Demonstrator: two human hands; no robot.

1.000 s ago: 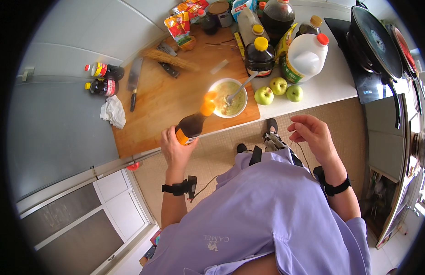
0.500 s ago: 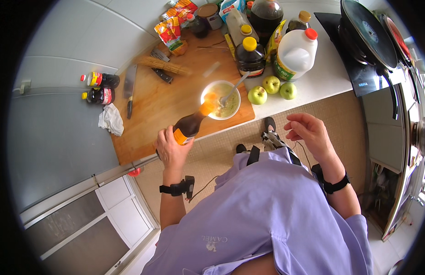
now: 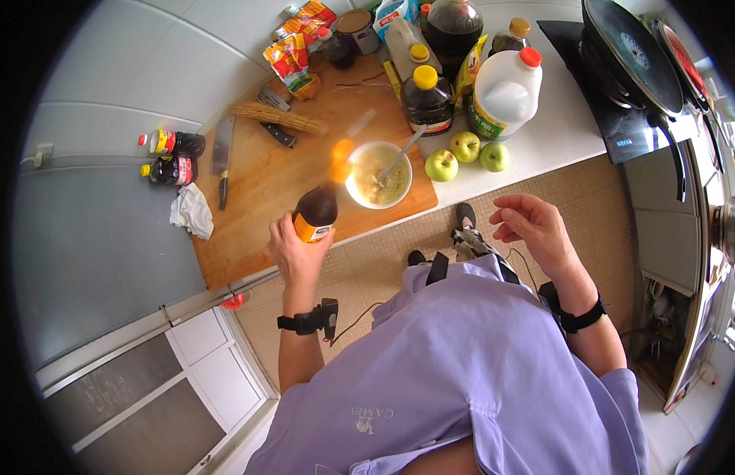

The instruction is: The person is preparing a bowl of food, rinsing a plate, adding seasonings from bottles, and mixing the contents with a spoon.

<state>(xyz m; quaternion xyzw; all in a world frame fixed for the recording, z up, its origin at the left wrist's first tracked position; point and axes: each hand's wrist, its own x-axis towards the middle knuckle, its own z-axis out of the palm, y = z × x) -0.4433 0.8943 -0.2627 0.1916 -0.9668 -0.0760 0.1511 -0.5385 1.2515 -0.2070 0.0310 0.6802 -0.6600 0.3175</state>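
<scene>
My left hand [image 3: 298, 252] is wrapped round a dark bottle [image 3: 317, 207] with an orange label and an orange neck. The bottle tilts away from me over the front of the wooden board [image 3: 260, 194], its top just left of a white bowl [image 3: 352, 188]. Inside the bowl lies a pale, wet mixture with green bits, and a spoon [image 3: 403, 154] leans on its rim. Over the floor to the right, my right hand [image 3: 531, 229] hangs with bent fingers apart, holding nothing.
Green apples [image 3: 441, 165] lie right of the bowl, before a white jug [image 3: 506, 91] and several bottles. A knife [image 3: 222, 162], a straw brush [image 3: 280, 115] and a crumpled white cloth [image 3: 192, 210] are at the left. At the far right, a pan [image 3: 633, 59] stands on the black cooktop [image 3: 577, 79].
The bottle's neck has swung left, from over the bowl to beside it, and the bottle stands more upright. My right hand has hardly moved.
</scene>
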